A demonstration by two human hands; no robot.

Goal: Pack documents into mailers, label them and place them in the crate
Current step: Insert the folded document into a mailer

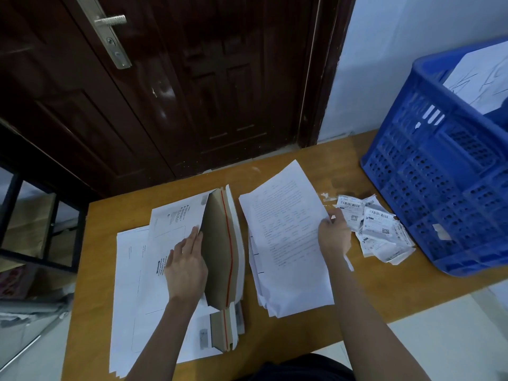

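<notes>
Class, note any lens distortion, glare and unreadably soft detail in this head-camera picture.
Head view: wide lens skews the dark wooden door and blue plastic crate; head view: pale glare streaks the door; head view: print on the white paper sheet in the right hand is too soft to read.

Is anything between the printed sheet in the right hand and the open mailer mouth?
Nothing visible. The right hand pinches the white printed sheet beside the white cardboard mailer, whose mouth the left hand holds open; only its brown, red-striped flap lies between.
</notes>
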